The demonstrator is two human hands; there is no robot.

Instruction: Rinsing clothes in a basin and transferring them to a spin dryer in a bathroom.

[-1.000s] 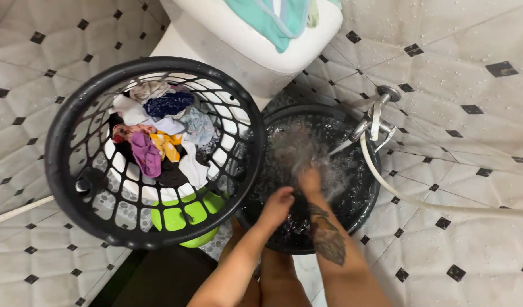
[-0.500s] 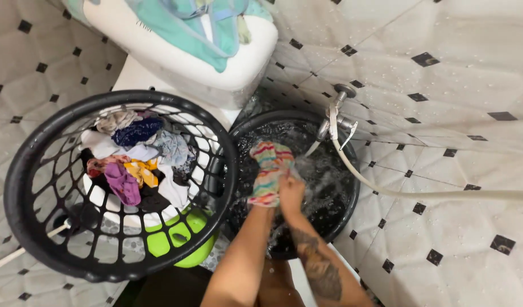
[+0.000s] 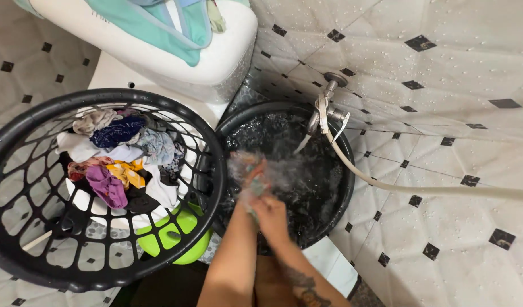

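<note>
Scrubbing is the step in hand, judged from the single head view: both hands are bunched together over the black wash basin [image 3: 341, 187], working a multicoloured striped cloth [image 3: 247, 170] that is motion-blurred, so its exact shape cannot be read. Right hand [image 3: 271, 219] is curled shut round the lower end of the cloth, just above the water at the near side of the basin; left hand [image 3: 251, 181] is largely lost in the blur and the cloth — it appears closed on the upper end, though how tightly cannot be told. The cloth sits over the left half of the basin, lifted out of the water rather than sunk in it. A wall tap [image 3: 324, 108] at the far rim of the basin runs a thin stream into it, and a pale hose [image 3: 420, 189] trails off from the tap to the right of the basin. Next move, as a judgement, calls for keeping the grip firm on wet fabric and staying inside the rim. Room: touching the basin on its left is a black laundry basket [image 3: 23, 267] of mixed clothes — tight on that side. Behind the basin stands a white toilet tank [image 3: 227, 51] draped with a teal garment [image 3: 176, 34]. Tiled floor to the right of the basin is the freer side, hose excepted.
</note>
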